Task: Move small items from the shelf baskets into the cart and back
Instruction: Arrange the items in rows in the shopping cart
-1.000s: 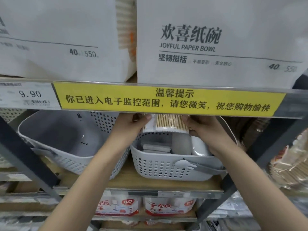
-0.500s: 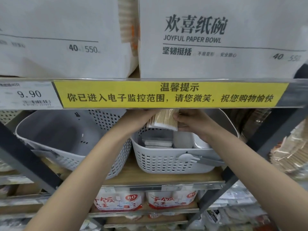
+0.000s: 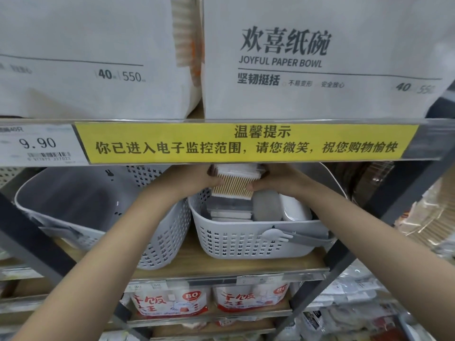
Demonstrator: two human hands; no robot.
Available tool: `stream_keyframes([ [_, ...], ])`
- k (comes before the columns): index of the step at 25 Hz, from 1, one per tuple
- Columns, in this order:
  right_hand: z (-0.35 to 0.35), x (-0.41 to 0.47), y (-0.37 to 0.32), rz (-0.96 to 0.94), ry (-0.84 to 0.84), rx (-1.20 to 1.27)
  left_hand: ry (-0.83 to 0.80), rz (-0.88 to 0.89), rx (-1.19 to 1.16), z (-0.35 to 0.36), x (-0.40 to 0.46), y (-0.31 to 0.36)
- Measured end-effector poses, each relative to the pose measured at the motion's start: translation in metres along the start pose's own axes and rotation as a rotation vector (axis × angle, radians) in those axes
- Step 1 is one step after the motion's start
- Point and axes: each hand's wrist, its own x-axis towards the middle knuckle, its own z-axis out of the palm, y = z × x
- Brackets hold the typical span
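Observation:
A flat clear pack of wooden-stemmed cotton swabs (image 3: pixel 234 185) hangs above the right grey basket (image 3: pixel 246 242), tilted toward me. My left hand (image 3: pixel 197 177) grips its left edge and my right hand (image 3: pixel 275 179) grips its right edge, both partly hidden under the yellow shelf strip (image 3: pixel 246 143). Inside that basket lie several flat packs (image 3: pixel 231 214) and white containers (image 3: pixel 294 207). The left grey basket (image 3: pixel 157 242) looks empty where its inside shows. No cart is in view.
White paper-bowl packages (image 3: pixel 283 57) fill the shelf above. A dark diagonal brace (image 3: pixel 32 242) crosses at the left, another (image 3: pixel 384 210) at the right. Red-labelled packs (image 3: pixel 170 303) sit on the shelf below. Bagged goods (image 3: pixel 428 217) crowd the right.
The swab pack has come forward and lower, out from under the shelf strip, so more of its sticks show. Both hands stayed on its edges.

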Motion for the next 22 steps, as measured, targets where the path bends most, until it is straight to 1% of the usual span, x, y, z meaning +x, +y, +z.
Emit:
stream_keyframes([
  [1, 0.002, 0.003, 0.0, 0.006, -0.01, -0.099, -0.004, 0.02, 0.117, 0.001, 0.0, 0.003],
  [3, 0.006, 0.006, -0.001, -0.025, -0.034, -0.336, -0.011, 0.08, 0.252, 0.003, -0.001, 0.01],
  [5, 0.011, 0.007, -0.003, -0.078, -0.063, -0.556, -0.045, 0.112, 0.297, 0.006, 0.001, 0.015],
  [7, 0.015, 0.008, 0.0, -0.092, -0.103, -0.658, -0.098, 0.116, 0.348, 0.011, 0.007, 0.02],
  [10, 0.017, 0.008, 0.003, -0.08, -0.147, -0.688, -0.205, 0.064, 0.406, 0.015, 0.02, 0.024],
  [15, 0.016, 0.01, 0.009, -0.057, -0.276, -0.666, -0.39, 0.025, 0.499, 0.022, 0.03, 0.027],
  [19, 0.016, 0.01, 0.01, -0.021, -0.382, -0.611, -0.456, -0.003, 0.434, 0.021, 0.031, 0.029],
  [22, 0.017, 0.01, 0.011, -0.035, -0.413, -0.633, -0.469, -0.015, 0.412, 0.023, 0.033, 0.026],
])
